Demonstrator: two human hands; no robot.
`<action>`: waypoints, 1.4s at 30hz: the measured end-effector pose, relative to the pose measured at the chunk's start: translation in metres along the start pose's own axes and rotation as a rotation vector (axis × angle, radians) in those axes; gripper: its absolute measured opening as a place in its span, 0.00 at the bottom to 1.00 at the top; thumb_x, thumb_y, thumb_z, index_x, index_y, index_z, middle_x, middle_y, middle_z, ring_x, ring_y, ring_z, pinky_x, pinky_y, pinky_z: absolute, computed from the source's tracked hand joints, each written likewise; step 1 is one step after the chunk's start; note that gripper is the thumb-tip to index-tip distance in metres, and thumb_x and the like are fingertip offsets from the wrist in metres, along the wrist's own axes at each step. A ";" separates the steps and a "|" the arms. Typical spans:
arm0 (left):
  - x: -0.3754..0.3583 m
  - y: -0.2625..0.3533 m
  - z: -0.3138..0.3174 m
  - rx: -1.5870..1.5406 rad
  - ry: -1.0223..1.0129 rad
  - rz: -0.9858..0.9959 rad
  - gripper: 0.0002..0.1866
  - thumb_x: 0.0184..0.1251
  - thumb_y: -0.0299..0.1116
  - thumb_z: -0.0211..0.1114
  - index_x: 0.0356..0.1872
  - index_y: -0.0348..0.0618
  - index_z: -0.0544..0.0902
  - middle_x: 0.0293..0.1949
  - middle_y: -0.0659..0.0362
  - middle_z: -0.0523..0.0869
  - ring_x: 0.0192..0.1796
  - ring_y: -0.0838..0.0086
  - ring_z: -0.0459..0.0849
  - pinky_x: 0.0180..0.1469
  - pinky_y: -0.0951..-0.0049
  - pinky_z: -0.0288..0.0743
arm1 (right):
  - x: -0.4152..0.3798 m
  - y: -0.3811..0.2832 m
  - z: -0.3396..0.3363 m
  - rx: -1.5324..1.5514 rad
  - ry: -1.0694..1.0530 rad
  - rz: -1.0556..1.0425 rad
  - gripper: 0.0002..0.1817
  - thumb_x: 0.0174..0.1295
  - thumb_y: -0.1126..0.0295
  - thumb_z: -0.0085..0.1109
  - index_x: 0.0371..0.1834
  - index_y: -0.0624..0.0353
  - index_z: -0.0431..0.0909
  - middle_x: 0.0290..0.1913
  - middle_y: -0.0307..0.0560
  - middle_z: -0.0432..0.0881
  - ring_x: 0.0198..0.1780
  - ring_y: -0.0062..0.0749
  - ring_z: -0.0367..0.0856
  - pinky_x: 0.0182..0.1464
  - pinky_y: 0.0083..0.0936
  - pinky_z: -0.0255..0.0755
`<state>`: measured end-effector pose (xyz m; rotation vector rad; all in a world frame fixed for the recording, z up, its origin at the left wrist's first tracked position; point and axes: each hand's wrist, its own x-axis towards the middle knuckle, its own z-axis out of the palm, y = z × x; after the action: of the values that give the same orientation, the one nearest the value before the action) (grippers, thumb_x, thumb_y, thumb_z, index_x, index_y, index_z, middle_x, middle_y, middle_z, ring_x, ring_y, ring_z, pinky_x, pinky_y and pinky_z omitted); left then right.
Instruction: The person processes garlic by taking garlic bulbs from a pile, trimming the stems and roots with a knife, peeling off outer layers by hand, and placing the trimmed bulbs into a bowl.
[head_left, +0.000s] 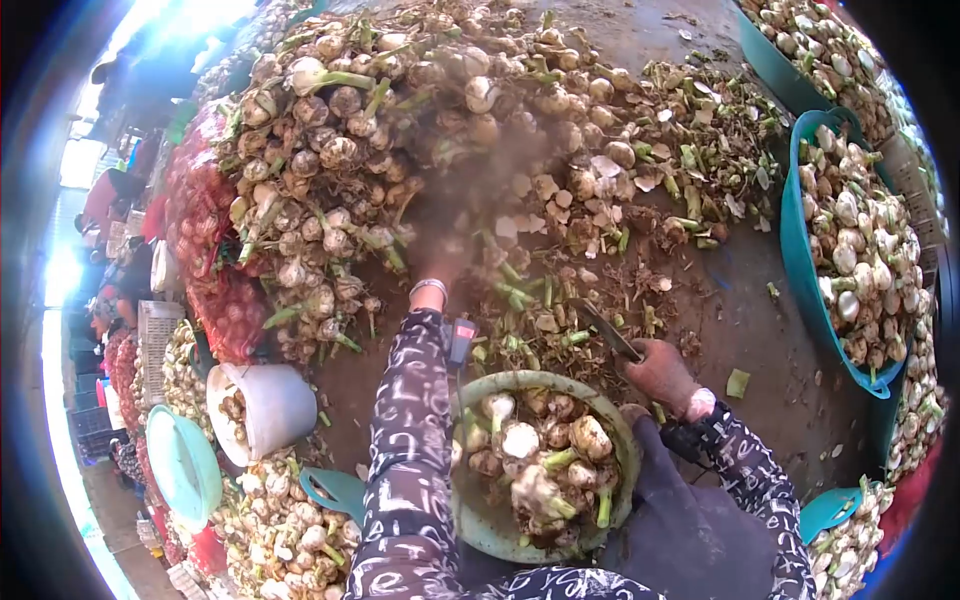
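Observation:
My right hand (662, 376) is closed round the handle of a knife (604, 330), its dark blade pointing up and left over the trimmings. My left hand (448, 252) reaches forward to the near side of the garlic pile (340, 150). A dark blur covers its fingers, so their pose and anything in them cannot be made out. Close to my body sits a pale green basin (625, 440) partly filled with garlic bulbs (520, 440), some with cut green stems. Cut stems and skins (540, 300) lie between the pile and the basin.
A red mesh sack (205, 220) of bulbs leans against the pile's left side. Below it a white bucket (280, 410) lies tipped, beside a turquoise basin (183, 468). On the right stands a teal tub (800, 240) full of bulbs. Other people appear at the far left.

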<state>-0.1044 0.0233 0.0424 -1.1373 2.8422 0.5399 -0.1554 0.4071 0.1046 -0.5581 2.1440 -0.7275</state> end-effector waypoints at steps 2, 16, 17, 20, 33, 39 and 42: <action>0.007 -0.005 0.019 -0.032 -0.034 0.054 0.23 0.61 0.39 0.66 0.53 0.38 0.74 0.53 0.49 0.78 0.53 0.62 0.77 0.56 0.65 0.73 | 0.004 0.004 0.000 0.000 0.045 -0.032 0.19 0.51 0.60 0.56 0.45 0.57 0.82 0.37 0.62 0.82 0.41 0.56 0.81 0.46 0.42 0.75; -0.197 0.083 -0.042 -1.089 -0.335 0.274 0.32 0.58 0.54 0.67 0.55 0.40 0.75 0.41 0.59 0.84 0.42 0.73 0.83 0.45 0.70 0.77 | -0.036 -0.087 -0.010 -0.235 0.191 -0.514 0.15 0.51 0.58 0.63 0.32 0.56 0.73 0.26 0.54 0.80 0.32 0.52 0.81 0.34 0.43 0.73; -0.203 0.090 -0.039 -0.982 -0.065 0.414 0.32 0.58 0.55 0.66 0.55 0.40 0.75 0.41 0.59 0.85 0.42 0.74 0.82 0.45 0.69 0.77 | -0.039 -0.083 -0.009 -0.242 0.202 -0.541 0.15 0.50 0.59 0.63 0.34 0.56 0.73 0.27 0.53 0.80 0.33 0.51 0.81 0.34 0.42 0.73; -0.220 0.050 0.000 -0.468 0.069 0.705 0.39 0.55 0.57 0.68 0.59 0.37 0.70 0.40 0.59 0.85 0.41 0.76 0.82 0.45 0.71 0.77 | -0.040 -0.066 0.001 -0.206 0.227 -0.588 0.16 0.48 0.60 0.65 0.34 0.56 0.73 0.27 0.52 0.79 0.32 0.51 0.80 0.33 0.42 0.73; -0.294 0.139 -0.090 -1.285 -0.294 0.300 0.27 0.46 0.37 0.74 0.48 0.39 0.76 0.45 0.57 0.80 0.50 0.75 0.77 0.53 0.71 0.73 | 0.021 0.036 -0.016 -0.186 0.212 0.135 0.12 0.53 0.67 0.57 0.38 0.60 0.82 0.35 0.58 0.83 0.36 0.52 0.82 0.40 0.38 0.77; -0.245 0.123 -0.086 -0.935 -0.058 0.390 0.27 0.47 0.35 0.77 0.49 0.40 0.76 0.42 0.58 0.81 0.43 0.74 0.81 0.48 0.75 0.76 | -0.014 0.019 -0.035 -0.095 0.233 -0.003 0.17 0.55 0.55 0.57 0.41 0.54 0.82 0.40 0.58 0.83 0.44 0.52 0.82 0.47 0.40 0.75; -0.243 0.100 -0.057 -1.451 0.001 0.046 0.21 0.55 0.35 0.72 0.48 0.41 0.77 0.43 0.56 0.82 0.41 0.68 0.82 0.45 0.69 0.79 | -0.038 0.002 -0.014 0.099 0.202 -0.079 0.17 0.55 0.55 0.58 0.41 0.54 0.82 0.38 0.58 0.83 0.44 0.52 0.82 0.46 0.40 0.74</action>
<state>0.0115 0.2328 0.1647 -0.9874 2.1428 2.7389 -0.1445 0.4356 0.1311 -0.5389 2.2656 -0.9642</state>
